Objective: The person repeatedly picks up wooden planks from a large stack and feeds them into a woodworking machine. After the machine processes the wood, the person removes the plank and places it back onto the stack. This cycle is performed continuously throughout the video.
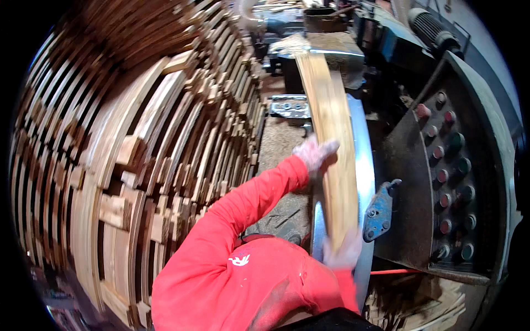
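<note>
Two gloved hands show, the left hand (314, 153) and the right hand (343, 252), both in pale work gloves. One long pale wooden plank (331, 138) lies along one curved shiny metal guide rail (364, 165). One blue metal clamp bracket (379, 212) sits beside the rail. One grey control panel (480, 182) carries roughly fifteen round push buttons (443, 175), red and green. One tall stack of cut wooden slats (138, 165) fills the left side; its pieces are too many to count.
</note>
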Demonstrator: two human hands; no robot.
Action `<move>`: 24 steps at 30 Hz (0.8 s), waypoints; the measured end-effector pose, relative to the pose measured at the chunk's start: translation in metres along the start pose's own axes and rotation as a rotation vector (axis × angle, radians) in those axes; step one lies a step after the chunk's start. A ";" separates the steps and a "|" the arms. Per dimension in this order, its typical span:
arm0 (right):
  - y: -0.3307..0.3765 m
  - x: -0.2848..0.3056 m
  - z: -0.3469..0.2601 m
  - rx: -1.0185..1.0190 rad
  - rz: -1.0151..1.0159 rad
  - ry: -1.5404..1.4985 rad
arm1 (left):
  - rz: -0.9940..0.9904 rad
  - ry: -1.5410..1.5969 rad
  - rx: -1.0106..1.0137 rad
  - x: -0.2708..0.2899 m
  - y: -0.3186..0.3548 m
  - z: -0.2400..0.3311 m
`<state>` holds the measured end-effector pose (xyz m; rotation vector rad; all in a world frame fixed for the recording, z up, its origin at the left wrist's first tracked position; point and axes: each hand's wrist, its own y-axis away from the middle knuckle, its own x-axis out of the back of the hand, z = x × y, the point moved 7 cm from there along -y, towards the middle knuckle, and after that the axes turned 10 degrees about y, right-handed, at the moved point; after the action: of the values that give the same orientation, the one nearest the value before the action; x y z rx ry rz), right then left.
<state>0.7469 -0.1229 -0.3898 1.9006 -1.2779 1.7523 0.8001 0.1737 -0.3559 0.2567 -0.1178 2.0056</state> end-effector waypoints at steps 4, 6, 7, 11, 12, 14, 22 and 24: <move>0.183 -0.047 0.090 -0.937 -0.452 -0.096 | -0.422 -0.093 0.254 -0.088 0.040 -0.043; 0.174 -0.044 0.091 -0.961 -0.375 -0.142 | -0.428 -0.268 0.391 -0.100 0.051 -0.052; 0.163 -0.043 0.086 -0.943 -0.336 -0.174 | -0.266 -0.228 0.290 -0.098 0.038 -0.082; 0.017 -0.003 -0.003 -0.192 0.257 0.165 | -0.142 0.551 0.305 -0.033 0.016 -0.034; -0.022 -0.014 -0.008 -0.159 0.316 0.098 | -0.109 0.672 0.320 -0.009 0.011 -0.021; -0.098 -0.053 -0.008 -0.182 0.338 0.093 | 0.051 0.436 0.114 0.077 0.024 0.026; -0.241 -0.115 -0.016 -0.256 0.315 0.149 | 1.026 -1.229 0.252 0.437 0.171 0.152; -0.240 -0.116 -0.024 -0.286 0.185 0.109 | 0.975 -1.346 0.721 0.490 0.190 0.134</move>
<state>0.9189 0.0823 -0.4014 1.5520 -1.6076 1.6256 0.4422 0.4954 -0.1059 2.3450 -0.4099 2.3211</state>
